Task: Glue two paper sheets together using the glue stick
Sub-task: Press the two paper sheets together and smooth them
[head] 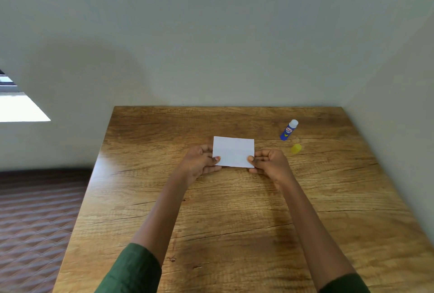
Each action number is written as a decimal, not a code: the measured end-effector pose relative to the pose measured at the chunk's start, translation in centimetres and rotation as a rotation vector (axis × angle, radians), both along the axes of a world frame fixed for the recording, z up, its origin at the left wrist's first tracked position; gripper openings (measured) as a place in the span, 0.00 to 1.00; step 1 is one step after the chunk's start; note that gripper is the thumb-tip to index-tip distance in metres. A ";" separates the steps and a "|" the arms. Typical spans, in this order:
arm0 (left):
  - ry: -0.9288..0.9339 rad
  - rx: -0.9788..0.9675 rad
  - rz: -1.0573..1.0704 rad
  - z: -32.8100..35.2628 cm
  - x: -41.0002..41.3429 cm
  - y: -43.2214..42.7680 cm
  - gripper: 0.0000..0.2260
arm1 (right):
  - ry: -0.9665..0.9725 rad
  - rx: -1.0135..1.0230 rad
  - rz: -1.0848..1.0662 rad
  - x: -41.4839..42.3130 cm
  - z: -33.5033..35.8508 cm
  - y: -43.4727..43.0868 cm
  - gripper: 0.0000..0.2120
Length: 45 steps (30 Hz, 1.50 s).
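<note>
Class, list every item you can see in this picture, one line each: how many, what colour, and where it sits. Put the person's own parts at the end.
Rectangular white paper: one visible rectangle (whether it is two sheets cannot be told), white, held over the table's middle.
Blue glue stick with white tip: one, blue and white, uncapped, far right of the table.
Small yellow plastic cap: one, yellow, on the table just nearer than the glue stick.
Wooden table: one, brown grain, against a pale wall.
Brown patterned floor: left of the table.
Left hand: grip on the paper's left edge.
Right hand: grip on the paper's right edge.
Green sleeves: two, bottom of view.
</note>
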<state>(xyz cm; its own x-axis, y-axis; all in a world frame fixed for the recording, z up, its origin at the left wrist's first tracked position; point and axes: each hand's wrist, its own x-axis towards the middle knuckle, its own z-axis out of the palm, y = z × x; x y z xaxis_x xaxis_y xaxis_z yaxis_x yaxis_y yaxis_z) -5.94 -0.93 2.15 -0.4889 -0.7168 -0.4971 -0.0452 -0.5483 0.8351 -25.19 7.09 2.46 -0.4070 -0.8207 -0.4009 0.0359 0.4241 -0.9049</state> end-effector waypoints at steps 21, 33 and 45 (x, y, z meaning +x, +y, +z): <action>-0.015 -0.058 0.023 0.2 -0.3 0.5 0.18 | 0.030 -0.056 0.134 0.1 0.9 0.8 0.16; -0.046 -0.210 -0.086 1.0 -0.2 1.5 0.19 | 0.199 -0.141 0.153 0.2 3.5 -1.4 0.12; -0.278 -0.641 -0.044 3.3 -1.2 0.1 0.06 | 0.479 -0.100 0.442 0.8 5.8 -3.4 0.07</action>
<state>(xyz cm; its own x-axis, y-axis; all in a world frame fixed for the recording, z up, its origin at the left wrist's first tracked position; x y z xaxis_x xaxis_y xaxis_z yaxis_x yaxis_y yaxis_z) -7.18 -0.81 5.40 -0.4400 -0.8930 -0.0940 -0.3151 0.0555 0.9474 -24.35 3.74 8.21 -0.1372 -0.9754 -0.1724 -0.5392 0.2196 -0.8131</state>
